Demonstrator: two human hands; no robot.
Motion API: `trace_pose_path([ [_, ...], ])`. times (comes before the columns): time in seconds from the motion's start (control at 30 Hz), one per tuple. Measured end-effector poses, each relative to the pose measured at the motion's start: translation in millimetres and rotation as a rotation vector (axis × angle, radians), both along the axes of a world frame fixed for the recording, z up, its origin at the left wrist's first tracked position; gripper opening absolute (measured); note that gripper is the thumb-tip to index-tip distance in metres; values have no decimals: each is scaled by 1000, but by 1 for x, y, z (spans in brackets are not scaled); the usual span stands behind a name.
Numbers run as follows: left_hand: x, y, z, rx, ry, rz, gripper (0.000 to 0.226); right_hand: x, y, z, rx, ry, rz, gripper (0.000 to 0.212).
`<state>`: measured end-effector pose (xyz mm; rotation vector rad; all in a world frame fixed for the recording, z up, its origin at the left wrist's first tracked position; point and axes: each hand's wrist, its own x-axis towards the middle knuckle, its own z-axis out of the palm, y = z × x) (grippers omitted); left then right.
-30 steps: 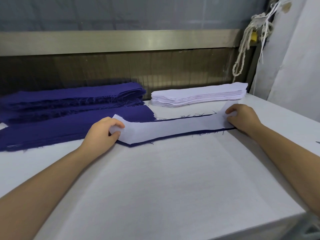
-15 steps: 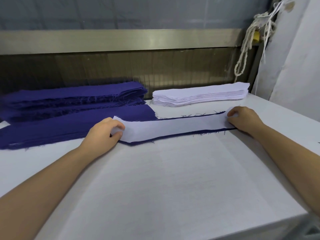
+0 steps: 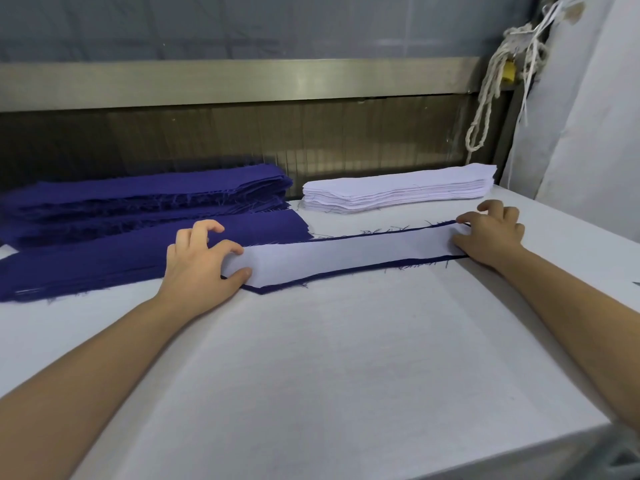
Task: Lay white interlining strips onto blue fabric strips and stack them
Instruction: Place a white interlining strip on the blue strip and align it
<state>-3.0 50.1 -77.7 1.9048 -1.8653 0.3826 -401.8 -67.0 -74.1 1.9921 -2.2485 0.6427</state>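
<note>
A white interlining strip (image 3: pixel 346 252) lies flat on a blue fabric strip (image 3: pixel 349 270), whose edge shows all round it. My left hand (image 3: pixel 199 263) rests on the strip's left end, fingertips spread and pressing down. My right hand (image 3: pixel 491 232) presses its right end the same way. A pile of blue strips (image 3: pixel 145 197) sits at the back left, with further blue strips (image 3: pixel 86 261) laid in front of it. At the back right lies a pile of white interlining strips (image 3: pixel 398 190).
The white padded table (image 3: pixel 329 375) stretches toward me, its front edge at lower right. A metal rail and dark panel (image 3: pixel 242 81) close off the back. A knotted rope (image 3: pixel 491 81) and white cloth hang at the right.
Both hands have loosened their pinch on the strip's ends and now press fingertips down. The white strip has settled flatter, more squarely on the blue one.
</note>
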Motion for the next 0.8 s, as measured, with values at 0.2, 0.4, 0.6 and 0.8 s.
trace_pose_path([
  [0.2, 1, -3, 1, 7, 36, -6, 33, 1, -1, 0, 83, 22, 46, 33],
  [0.4, 1, -26, 11, -15, 120, 10, 29, 32, -7, 9, 36, 141, 102, 33],
  [0.6, -15, -59, 18, 16, 142, 5, 26, 89, -33, 21, -44, 211, 299, 38],
  [0.8, -36, -87, 21, 25, 224, -56, 24, 141, -64, 28, -204, 512, 399, 30],
])
